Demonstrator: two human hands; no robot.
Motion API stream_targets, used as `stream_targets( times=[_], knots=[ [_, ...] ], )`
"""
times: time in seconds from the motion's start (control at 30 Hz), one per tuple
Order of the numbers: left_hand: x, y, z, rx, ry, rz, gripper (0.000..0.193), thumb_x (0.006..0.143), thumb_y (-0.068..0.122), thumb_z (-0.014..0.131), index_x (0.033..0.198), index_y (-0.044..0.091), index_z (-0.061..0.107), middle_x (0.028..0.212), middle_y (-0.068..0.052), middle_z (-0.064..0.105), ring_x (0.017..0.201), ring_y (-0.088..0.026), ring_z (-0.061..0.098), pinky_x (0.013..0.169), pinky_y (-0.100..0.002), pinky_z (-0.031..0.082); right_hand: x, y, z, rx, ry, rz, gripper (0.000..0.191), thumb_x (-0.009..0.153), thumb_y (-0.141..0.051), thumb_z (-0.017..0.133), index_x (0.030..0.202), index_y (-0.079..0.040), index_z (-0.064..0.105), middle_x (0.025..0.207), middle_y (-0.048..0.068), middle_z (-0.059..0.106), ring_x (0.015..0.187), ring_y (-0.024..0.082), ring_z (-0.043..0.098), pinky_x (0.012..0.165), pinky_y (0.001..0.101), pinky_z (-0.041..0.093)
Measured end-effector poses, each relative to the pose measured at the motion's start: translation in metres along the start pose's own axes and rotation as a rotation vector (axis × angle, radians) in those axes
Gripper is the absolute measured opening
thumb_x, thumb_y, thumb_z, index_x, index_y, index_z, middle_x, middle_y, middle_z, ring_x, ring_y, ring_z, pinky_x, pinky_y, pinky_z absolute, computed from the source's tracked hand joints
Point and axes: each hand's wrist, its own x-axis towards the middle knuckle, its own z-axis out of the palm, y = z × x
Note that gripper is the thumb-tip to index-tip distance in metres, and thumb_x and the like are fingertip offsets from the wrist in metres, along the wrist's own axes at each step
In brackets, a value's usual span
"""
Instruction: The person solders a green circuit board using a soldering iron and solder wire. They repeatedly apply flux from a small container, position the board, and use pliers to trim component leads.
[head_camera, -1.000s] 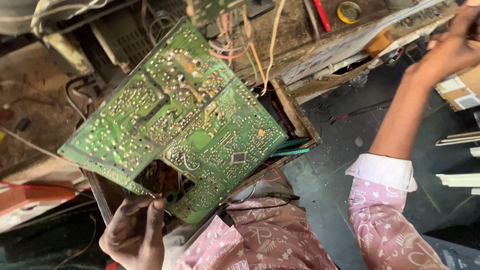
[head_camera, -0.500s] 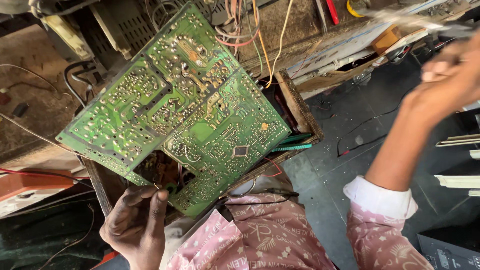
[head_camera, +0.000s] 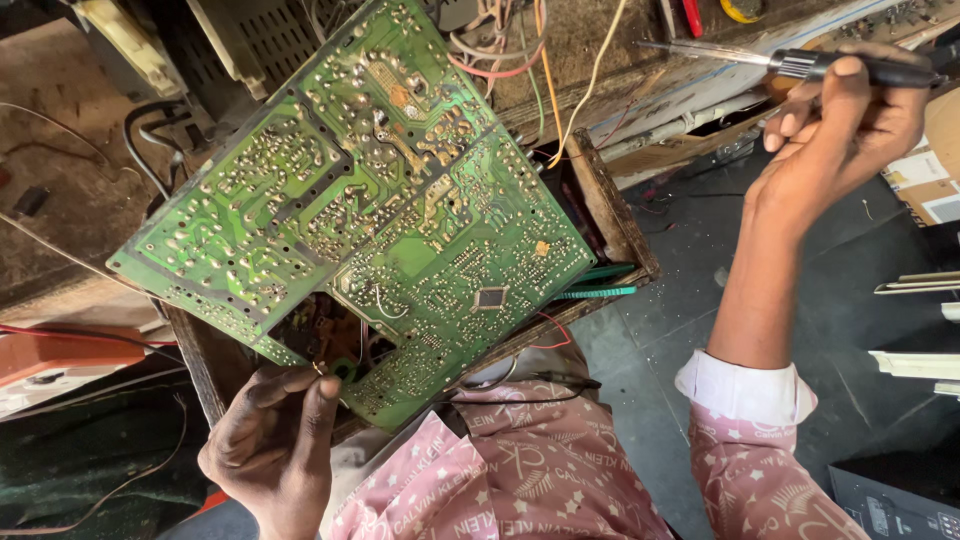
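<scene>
— Cluttered, this bench (head_camera: 640, 60): worn wood, loose wires (head_camera: 520, 50) at twelve o'clock, dark floor (head_camera: 660, 400) at four o'clock. Where's the circuit board (head_camera: 360, 200)?

— Centre, tilted up, solder side showing, propped on a wooden frame (head_camera: 610, 210). The left hand (head_camera: 275, 450), at seven o'clock, has its grip pinched together on the board's lower edge.

— And the right hand (head_camera: 840, 130)?

— At two o'clock, well apart from the board, grip clamped on a soldering iron (head_camera: 800, 65). I'd judge no joint is being worked yet; the soldering is left.
</scene>
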Motion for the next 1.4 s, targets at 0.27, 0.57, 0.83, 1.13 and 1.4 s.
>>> stream_targets(
  times=[0.27,0.57,0.83,1.13,1.4],
  knots=[
    [0.000,-0.001,0.000,0.010,0.008,-0.009,0.012,0.092,-0.007,0.078,0.097,-0.005,0.066,0.091,-0.004,0.070,0.077,-0.002,0.062,0.078,-0.017,0.048,0.001,0.010,-0.005,0.020,-0.047,-0.022,0.007,0.117,-0.001,0.063,0.112,0.002,0.059,0.075,0.013,0.052,0.055,0.020,0.051,0.044,0.0315,0.040],
    [0.000,-0.004,0.000,-0.065,-0.005,-0.003,0.013,0.093,-0.007,0.077,0.098,-0.005,0.065,0.090,-0.006,0.071,0.081,-0.003,0.064,0.083,-0.018,0.050,0.006,0.017,-0.011,0.027,-0.057,-0.018,0.005,0.118,0.001,0.060,0.115,0.004,0.059,0.076,0.013,0.050,0.056,0.022,0.052,0.044,0.0337,0.042],
    [-0.001,-0.005,0.000,-0.061,-0.010,-0.006,0.014,0.094,-0.007,0.077,0.098,-0.004,0.064,0.090,-0.005,0.071,0.081,-0.003,0.063,0.081,-0.018,0.051,0.004,0.016,-0.010,0.041,-0.096,-0.030,0.005,0.121,0.000,0.060,0.117,0.002,0.058,0.073,0.013,0.048,0.055,0.023,0.052,0.045,0.0349,0.043],
    [0.002,0.004,-0.005,0.077,-0.028,-0.082,0.009,0.094,0.001,0.078,0.096,-0.003,0.071,0.079,0.003,0.064,0.072,-0.001,0.056,0.068,-0.016,0.043,0.008,0.040,-0.051,0.171,0.041,0.090,0.012,0.114,-0.006,0.061,0.112,0.003,0.054,0.086,0.016,0.056,0.061,0.022,0.051,0.047,0.0335,0.039],
    [0.007,0.010,-0.009,-0.078,-0.120,-0.089,0.008,0.090,0.003,0.077,0.092,-0.002,0.072,0.080,0.001,0.070,0.066,-0.002,0.064,0.059,-0.018,0.049,-0.063,0.040,-0.134,0.554,-0.090,0.255,0.035,0.119,-0.034,0.050,0.107,-0.002,0.050,0.091,0.016,0.054,0.064,0.018,0.045,0.057,0.0284,0.037]
  ],
)
